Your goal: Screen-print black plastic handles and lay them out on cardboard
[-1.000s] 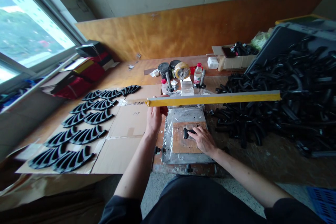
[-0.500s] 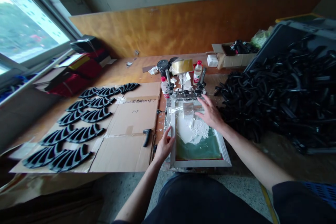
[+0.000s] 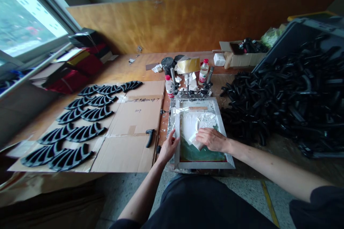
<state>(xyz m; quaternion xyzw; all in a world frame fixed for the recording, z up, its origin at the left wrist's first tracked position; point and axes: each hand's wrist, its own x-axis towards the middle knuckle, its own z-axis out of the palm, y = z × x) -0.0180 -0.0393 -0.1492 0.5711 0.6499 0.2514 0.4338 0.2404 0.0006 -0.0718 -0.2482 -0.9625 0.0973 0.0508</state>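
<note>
A silk-screen frame (image 3: pixel 177 155) with a silver rim lies flat in front of me, its green mesh (image 3: pixel 199 155) partly covered by thick white ink (image 3: pixel 188 123). My right hand (image 3: pixel 212 139) is closed around a pale flat scraper (image 3: pixel 198 144), which rests in the ink at the middle of the screen. Fingers hide part of the scraper. Beside the left rim is my left hand (image 3: pixel 168 147), thumb and forefinger apart, fingertips at the rim and nothing held. Clamps (image 3: pixel 190 93) stand at the frame's far end.
Curved black handles (image 3: pixel 86 131) lie in overlapping rows on cardboard (image 3: pixel 129 154) at left, with one single handle (image 3: pixel 149 138) nearer the frame. A large heap of black handles (image 3: pixel 279 103) spreads at right. Bottles (image 3: pixel 203 71) and a black tub (image 3: pixel 167 66) stand behind.
My right hand has taken hold of the scraper from the screen's far part and drawn it nearer through the ink. My left hand stays by the left rim.
</note>
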